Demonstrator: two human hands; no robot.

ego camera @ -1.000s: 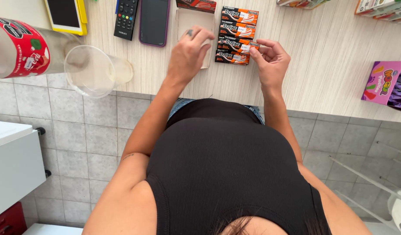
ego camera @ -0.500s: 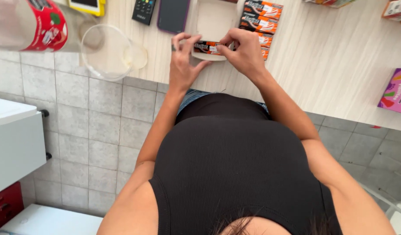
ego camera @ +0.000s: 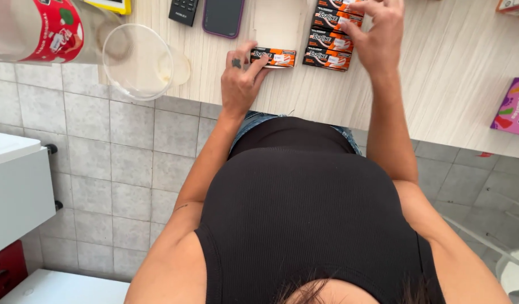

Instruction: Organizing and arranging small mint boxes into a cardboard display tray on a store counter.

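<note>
My left hand [ego camera: 241, 79] pinches one small black-and-orange gum pack [ego camera: 275, 57] by its left end, holding it flat on the light wooden counter [ego camera: 439, 73]. My right hand [ego camera: 377, 35] hovers with spread fingers over a row of several matching gum packs [ego camera: 328, 49] stacked in a column to the right; it holds nothing. A pale flat card or box [ego camera: 279, 22] lies just behind the held pack.
A clear plastic cup [ego camera: 138, 62] overhangs the counter edge at left, beside a large bottle with a red label [ego camera: 39, 31]. A remote [ego camera: 182, 10], a dark phone [ego camera: 223, 17] and a yellow-edged device [ego camera: 110, 5] lie behind. A pink box [ego camera: 513, 107] sits at right. Tiled floor below.
Both hands held one pack together half a second ago. My right hand has let go and moved right over the stacked packs; my left keeps the pack on the counter.
</note>
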